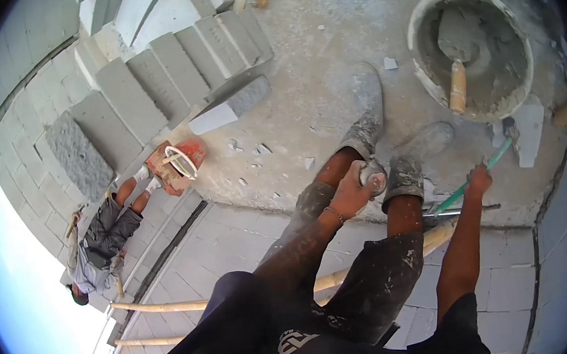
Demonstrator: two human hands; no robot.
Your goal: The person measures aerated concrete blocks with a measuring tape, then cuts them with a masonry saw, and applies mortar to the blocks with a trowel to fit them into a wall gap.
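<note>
Two full hands: your left hand [349,195] grips a whitish round object [374,176] (can't tell what), your right hand [479,180] grips the green handle [458,194] mid-length, likely for balance. Trowel [458,86] rests in the mortar bucket [416,56], presumably for easy reach.

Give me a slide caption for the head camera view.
Right hand grips a green-handled tool near a mortar tub; left hand holds a small round object.
</note>
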